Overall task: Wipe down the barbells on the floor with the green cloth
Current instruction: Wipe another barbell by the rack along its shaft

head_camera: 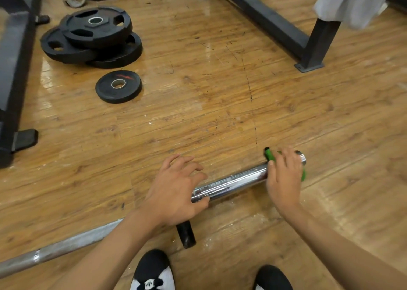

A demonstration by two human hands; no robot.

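Wide wooden floor, glossy and scuffed, with a dark rack frame far right. Lying across the near floor is the barbell. Its shaft runs off near left and its chrome sleeve points right, streaked with white residue. Far left there's a stack of black plates, with a smaller plate just this side of it.

Now the hands. The left grip lies on the sleeve's inner end with fingers spread and thumb against the chrome, resting rather than clamping. The right grip is curled over the sleeve's outer end and presses the green cloth onto the metal. Only edges of the cloth peek out either side of the hand.

The danger, I'd say, is the bar rolling. With that loose left hold, a hard stroke could spin the sleeve or roll the bar across the slick floor. So close to the tip, the cloth could also slide off the end, and the residue mid-sleeve would go unwiped.
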